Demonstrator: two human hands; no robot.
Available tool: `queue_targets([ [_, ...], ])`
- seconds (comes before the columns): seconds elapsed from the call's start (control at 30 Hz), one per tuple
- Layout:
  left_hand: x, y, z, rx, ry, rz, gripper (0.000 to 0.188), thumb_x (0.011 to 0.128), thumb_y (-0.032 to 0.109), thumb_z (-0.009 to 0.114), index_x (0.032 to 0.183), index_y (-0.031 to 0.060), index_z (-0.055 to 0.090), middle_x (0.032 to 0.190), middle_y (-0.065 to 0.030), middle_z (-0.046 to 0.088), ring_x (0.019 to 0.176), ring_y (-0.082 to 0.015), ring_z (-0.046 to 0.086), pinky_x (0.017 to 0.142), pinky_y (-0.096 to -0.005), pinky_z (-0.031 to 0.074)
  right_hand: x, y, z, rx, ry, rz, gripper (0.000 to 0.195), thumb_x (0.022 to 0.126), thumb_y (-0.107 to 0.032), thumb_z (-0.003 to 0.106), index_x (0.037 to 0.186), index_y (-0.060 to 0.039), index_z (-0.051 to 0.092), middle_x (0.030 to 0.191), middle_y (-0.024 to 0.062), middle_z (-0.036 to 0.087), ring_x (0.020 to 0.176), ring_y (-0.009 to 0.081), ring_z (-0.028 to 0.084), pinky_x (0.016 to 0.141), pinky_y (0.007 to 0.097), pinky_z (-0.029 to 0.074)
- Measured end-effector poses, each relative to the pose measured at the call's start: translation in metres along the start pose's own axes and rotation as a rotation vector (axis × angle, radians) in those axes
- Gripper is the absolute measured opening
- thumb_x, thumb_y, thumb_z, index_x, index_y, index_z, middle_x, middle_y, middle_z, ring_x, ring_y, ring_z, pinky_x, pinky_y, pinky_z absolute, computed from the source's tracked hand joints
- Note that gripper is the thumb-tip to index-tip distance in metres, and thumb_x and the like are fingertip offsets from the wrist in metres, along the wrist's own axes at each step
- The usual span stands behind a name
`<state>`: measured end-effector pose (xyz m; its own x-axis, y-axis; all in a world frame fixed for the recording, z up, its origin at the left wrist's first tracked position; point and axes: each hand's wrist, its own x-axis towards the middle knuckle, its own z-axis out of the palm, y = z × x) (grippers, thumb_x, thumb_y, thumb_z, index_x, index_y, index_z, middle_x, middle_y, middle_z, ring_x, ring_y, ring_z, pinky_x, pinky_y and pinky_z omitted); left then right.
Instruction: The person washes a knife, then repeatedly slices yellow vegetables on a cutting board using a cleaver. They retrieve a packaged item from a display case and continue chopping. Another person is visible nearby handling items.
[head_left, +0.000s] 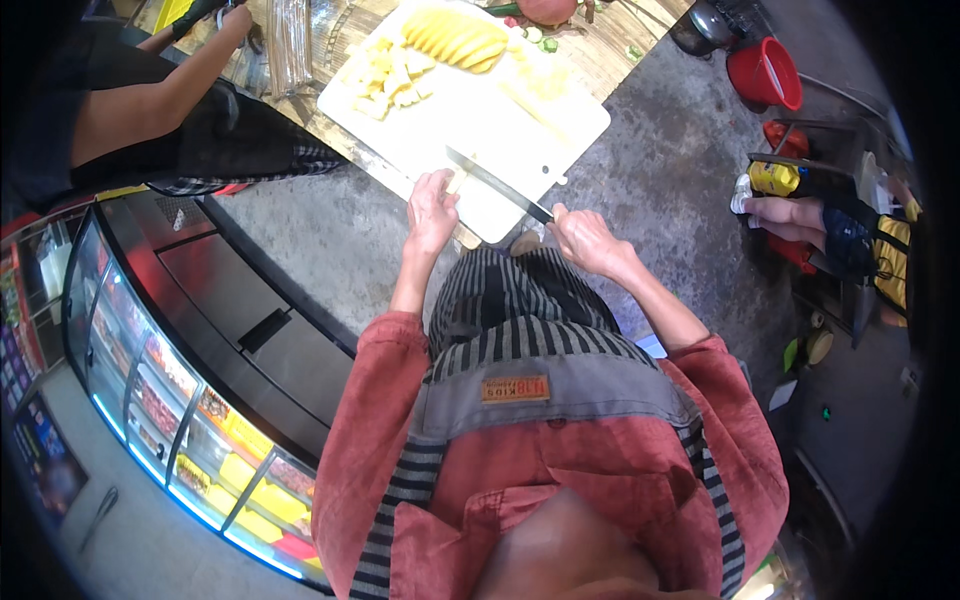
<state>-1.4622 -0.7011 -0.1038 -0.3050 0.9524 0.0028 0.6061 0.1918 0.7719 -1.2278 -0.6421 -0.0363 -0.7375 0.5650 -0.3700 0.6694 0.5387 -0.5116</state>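
Note:
My right hand grips the black handle of a kitchen knife, whose blade lies across the near part of a white cutting board. Just left of the blade, my left hand rests its fingers by a pale yellow piece, touching it at the board's edge. The glare hides the exact contact. Toward the board's far left is a heap of yellow chunks. Behind that heap sits a larger peeled yellow fruit, perhaps pineapple, with slanted grooves or cuts across it. Wet yellow scraps spread over the board's far right.
Bundled skewers lie on the wooden table beyond the board. A person's arm works at the left. A glass display fridge stands at lower left. Across the floor are a red bucket and another person's legs.

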Motion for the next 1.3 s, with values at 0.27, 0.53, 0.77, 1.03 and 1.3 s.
queue_targets([
  [0.27,-0.003,-0.009,0.004,0.046,0.015,-0.004,0.026,0.065,-0.007,0.059,0.088,0.0035,0.054,0.077,-0.014,0.053,0.07,-0.0311,0.054,0.062,-0.0375,0.045,-0.008,-0.013,-0.003,-0.058,-0.02,-0.016,0.007,0.068,0.003,0.046,0.071,0.0064,0.041,0.056,0.0258,0.051,0.061,0.0423,0.056,0.054,0.0474,0.043],
  [0.53,0.001,-0.005,0.005,0.029,0.066,-0.008,0.023,0.063,-0.006,0.062,0.083,0.0016,0.053,0.072,-0.0118,0.053,0.064,-0.025,0.054,0.059,-0.0332,0.046,0.001,-0.005,0.002,0.054,-0.044,0.041,0.007,0.073,0.0,0.045,0.073,0.0062,0.041,0.059,0.0269,0.051,0.064,0.0434,0.055,0.055,0.0483,0.043],
  [0.77,0.0,-0.011,0.004,0.016,0.062,-0.019,0.019,0.065,-0.005,0.061,0.081,0.0026,0.053,0.075,-0.0143,0.054,0.064,-0.0291,0.055,0.058,-0.037,0.045,-0.009,-0.01,0.003,-0.017,-0.004,-0.052,0.02,0.083,-0.008,0.048,0.072,0.005,0.037,0.052,0.0237,0.045,0.058,0.0433,0.05,0.051,0.0471,0.038],
  [1.03,0.007,-0.007,0.01,0.038,0.103,0.026,0.016,0.066,-0.003,0.062,0.08,0.0006,0.056,0.07,-0.0135,0.056,0.062,-0.026,0.057,0.059,-0.035,0.046,0.002,-0.004,-0.001,0.042,-0.055,0.018,0.007,0.074,-0.001,0.045,0.072,0.0049,0.042,0.056,0.0238,0.05,0.059,0.0398,0.055,0.053,0.0436,0.043],
  [1.3,0.035,0.01,-0.006,-0.267,0.179,-0.298,0.021,0.079,0.005,0.051,0.1,0.0014,0.055,0.091,-0.0144,0.06,0.081,-0.0276,0.058,0.077,-0.0364,0.046,-0.001,0.007,-0.063,-0.319,0.11,-0.131,0.004,0.07,0.001,0.045,0.07,0.0034,0.042,0.051,0.0188,0.048,0.051,0.0328,0.055,0.045,0.0403,0.04],
])
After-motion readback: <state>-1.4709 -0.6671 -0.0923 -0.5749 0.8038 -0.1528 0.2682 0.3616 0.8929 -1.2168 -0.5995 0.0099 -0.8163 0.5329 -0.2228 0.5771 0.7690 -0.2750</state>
